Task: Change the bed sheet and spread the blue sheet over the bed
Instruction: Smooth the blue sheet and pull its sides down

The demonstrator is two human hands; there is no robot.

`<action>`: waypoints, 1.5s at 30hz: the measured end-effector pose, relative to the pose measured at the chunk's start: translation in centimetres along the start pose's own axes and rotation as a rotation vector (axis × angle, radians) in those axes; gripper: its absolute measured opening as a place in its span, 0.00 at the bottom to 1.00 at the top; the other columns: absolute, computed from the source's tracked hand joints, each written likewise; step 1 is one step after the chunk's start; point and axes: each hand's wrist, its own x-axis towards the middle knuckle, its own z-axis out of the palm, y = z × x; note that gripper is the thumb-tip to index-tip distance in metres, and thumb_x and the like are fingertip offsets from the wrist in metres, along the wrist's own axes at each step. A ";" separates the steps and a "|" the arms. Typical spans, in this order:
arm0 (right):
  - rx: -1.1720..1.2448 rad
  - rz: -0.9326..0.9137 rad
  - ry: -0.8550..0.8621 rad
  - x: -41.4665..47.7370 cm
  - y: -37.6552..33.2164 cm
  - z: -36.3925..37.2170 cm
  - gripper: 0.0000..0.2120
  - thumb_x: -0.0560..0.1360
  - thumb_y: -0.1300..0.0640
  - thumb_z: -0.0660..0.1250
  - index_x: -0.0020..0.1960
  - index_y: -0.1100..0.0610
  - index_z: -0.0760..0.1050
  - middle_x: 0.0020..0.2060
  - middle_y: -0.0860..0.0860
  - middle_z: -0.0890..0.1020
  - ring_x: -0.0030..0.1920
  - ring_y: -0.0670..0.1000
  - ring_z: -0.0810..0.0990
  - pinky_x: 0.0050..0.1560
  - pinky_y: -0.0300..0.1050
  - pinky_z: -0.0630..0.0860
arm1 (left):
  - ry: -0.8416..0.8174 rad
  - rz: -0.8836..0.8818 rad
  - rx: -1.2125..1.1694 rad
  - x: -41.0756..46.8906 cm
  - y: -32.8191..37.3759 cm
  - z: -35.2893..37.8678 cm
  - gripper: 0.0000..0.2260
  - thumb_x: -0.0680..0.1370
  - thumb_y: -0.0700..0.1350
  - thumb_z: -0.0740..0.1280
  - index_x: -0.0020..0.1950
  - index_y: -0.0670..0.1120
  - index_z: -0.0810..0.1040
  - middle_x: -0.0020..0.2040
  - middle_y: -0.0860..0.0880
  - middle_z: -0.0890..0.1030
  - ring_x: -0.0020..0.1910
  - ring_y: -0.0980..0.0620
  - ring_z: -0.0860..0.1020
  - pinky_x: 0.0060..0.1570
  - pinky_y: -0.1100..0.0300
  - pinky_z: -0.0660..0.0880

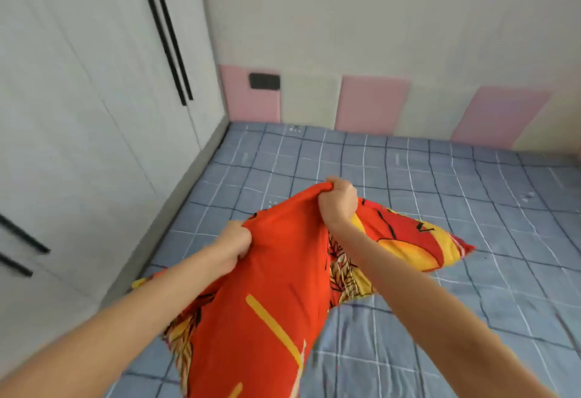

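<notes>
Blue checked sheet (440, 193) lies over the bed, beneath and beyond the 2 hands. Red-and-yellow pillow (276, 287) is held above it. Left hand (234, 242) grips bunched fabric at its top; right hand (339, 199) grips fabric just beyond. White wardrobe (78, 114) stands left of the hands, padded wall panels (371, 105) ahead.

We note two bare forearms, uncovered right to the frame's edge. Left hand (235, 241) and right hand (341, 200) bare as well; knuckles plainly visible.
</notes>
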 end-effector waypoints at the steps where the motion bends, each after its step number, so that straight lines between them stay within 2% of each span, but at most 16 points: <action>1: -0.003 -0.068 0.001 1.7 -3.3 1.9 0.13 0.69 0.68 0.60 0.45 0.59 0.81 0.42 0.60 0.83 0.50 0.61 0.79 0.44 0.48 0.70 | 0.073 0.036 -0.040 1.5 1.3 -2.6 0.16 0.71 0.25 0.52 0.34 0.44 0.69 0.27 0.46 0.65 0.26 0.51 0.63 0.19 0.64 0.54; 7: -0.225 -0.338 0.040 13.0 -15.7 8.8 0.16 0.71 0.67 0.59 0.52 0.56 0.79 0.50 0.60 0.82 0.54 0.62 0.78 0.48 0.49 0.72 | 0.214 0.275 -0.167 10.9 8.2 -7.9 0.17 0.74 0.27 0.51 0.34 0.44 0.70 0.28 0.47 0.65 0.19 0.56 0.64 0.16 0.68 0.54; 9: -0.446 -0.393 0.013 15.6 -17.8 11.5 0.18 0.74 0.68 0.56 0.60 0.57 0.74 0.58 0.58 0.77 0.62 0.59 0.72 0.53 0.51 0.71 | 0.210 0.309 -0.089 14.8 7.7 -8.3 0.15 0.76 0.30 0.52 0.38 0.41 0.75 0.32 0.43 0.72 0.29 0.49 0.72 0.23 0.65 0.65; 10: -0.559 -0.397 -0.014 16.4 -18.1 12.9 0.18 0.76 0.67 0.56 0.64 0.57 0.70 0.62 0.57 0.74 0.65 0.58 0.69 0.55 0.52 0.71 | 0.225 0.320 0.012 16.9 6.6 -8.5 0.13 0.76 0.31 0.55 0.42 0.39 0.77 0.39 0.40 0.78 0.39 0.44 0.77 0.34 0.60 0.71; 12: -0.680 -0.324 -0.136 16.3 -17.2 15.0 0.20 0.76 0.64 0.59 0.68 0.59 0.64 0.64 0.57 0.71 0.66 0.58 0.68 0.58 0.53 0.72 | 0.319 0.290 0.388 19.6 4.1 -8.7 0.11 0.76 0.33 0.59 0.53 0.40 0.78 0.55 0.40 0.78 0.56 0.41 0.74 0.52 0.53 0.71; 15: -0.674 -0.227 -0.538 14.0 -12.7 18.0 0.08 0.75 0.62 0.58 0.49 0.64 0.73 0.47 0.57 0.79 0.48 0.57 0.79 0.44 0.43 0.74 | 0.388 0.205 0.716 21.7 -1.0 -8.3 0.14 0.76 0.37 0.61 0.60 0.46 0.75 0.62 0.45 0.72 0.63 0.44 0.68 0.61 0.53 0.66; 18: -0.743 -0.192 -0.797 10.9 -6.4 19.3 0.15 0.77 0.57 0.56 0.33 0.59 0.67 0.30 0.53 0.72 0.33 0.55 0.73 0.29 0.39 0.66 | 0.283 0.106 0.793 21.5 -6.7 -6.5 0.15 0.76 0.40 0.62 0.63 0.47 0.72 0.64 0.44 0.69 0.66 0.44 0.66 0.65 0.53 0.64; 20: -0.838 -0.127 -0.909 9.7 -2.1 19.3 0.15 0.79 0.55 0.54 0.35 0.58 0.67 0.30 0.52 0.70 0.32 0.53 0.71 0.27 0.38 0.65 | 0.172 0.061 0.865 21.1 -10.8 -5.4 0.16 0.76 0.41 0.62 0.64 0.47 0.70 0.66 0.45 0.66 0.67 0.44 0.64 0.66 0.53 0.63; 24: -0.901 0.117 -1.053 9.5 6.2 19.2 0.13 0.81 0.51 0.54 0.54 0.59 0.71 0.34 0.50 0.73 0.31 0.49 0.70 0.34 0.39 0.68 | -0.004 -0.101 0.807 21.2 -19.5 -2.8 0.17 0.78 0.42 0.60 0.66 0.48 0.68 0.71 0.44 0.61 0.71 0.45 0.60 0.67 0.53 0.61; 28: -0.938 0.154 -1.055 10.2 14.2 21.7 0.13 0.79 0.52 0.56 0.43 0.60 0.71 0.35 0.52 0.75 0.30 0.49 0.70 0.32 0.39 0.68 | -0.076 -0.272 0.681 22.3 -26.5 0.7 0.23 0.78 0.46 0.61 0.72 0.50 0.61 0.77 0.44 0.48 0.76 0.46 0.48 0.69 0.46 0.59; 30: -0.867 0.174 -1.033 10.1 17.6 23.5 0.13 0.79 0.53 0.57 0.40 0.60 0.70 0.36 0.54 0.74 0.30 0.49 0.69 0.30 0.38 0.66 | -0.133 -0.325 0.673 23.4 -29.0 2.3 0.31 0.78 0.51 0.63 0.76 0.51 0.52 0.78 0.46 0.40 0.77 0.45 0.41 0.69 0.40 0.57; 34: -0.614 0.260 -0.944 10.7 23.8 30.0 0.11 0.79 0.52 0.61 0.52 0.61 0.71 0.45 0.56 0.75 0.34 0.49 0.70 0.35 0.40 0.67 | -0.205 -0.323 0.733 28.1 -32.3 4.7 0.51 0.69 0.64 0.71 0.77 0.54 0.37 0.75 0.48 0.29 0.75 0.41 0.33 0.65 0.28 0.53; 39: -0.284 0.332 -0.746 12.3 29.4 38.8 0.30 0.75 0.48 0.68 0.69 0.62 0.60 0.53 0.53 0.68 0.51 0.51 0.69 0.48 0.46 0.69 | -0.253 -0.324 0.823 34.4 -36.8 7.6 0.70 0.54 0.72 0.74 0.69 0.54 0.20 0.69 0.46 0.19 0.70 0.38 0.25 0.60 0.22 0.44; 41: -0.143 0.401 -0.722 14.1 30.4 41.3 0.32 0.73 0.45 0.69 0.68 0.60 0.61 0.54 0.52 0.69 0.51 0.50 0.70 0.46 0.46 0.70 | -0.304 -0.345 0.846 34.9 -38.4 8.2 0.72 0.51 0.73 0.74 0.67 0.53 0.17 0.66 0.45 0.17 0.68 0.38 0.23 0.58 0.21 0.40; 43: 0.106 0.526 -0.795 16.1 29.8 43.1 0.25 0.70 0.37 0.68 0.58 0.52 0.68 0.50 0.49 0.71 0.49 0.47 0.71 0.45 0.44 0.71 | -0.328 -0.347 0.832 35.6 -39.1 8.1 0.73 0.50 0.74 0.73 0.65 0.52 0.16 0.65 0.44 0.16 0.68 0.37 0.22 0.57 0.21 0.39; 45: 0.472 0.614 -0.788 18.1 29.3 45.2 0.28 0.67 0.33 0.67 0.60 0.48 0.68 0.54 0.48 0.73 0.56 0.47 0.73 0.53 0.45 0.72 | -0.346 -0.337 0.830 36.0 -39.2 8.0 0.73 0.49 0.74 0.73 0.65 0.53 0.16 0.64 0.44 0.15 0.67 0.37 0.22 0.57 0.21 0.39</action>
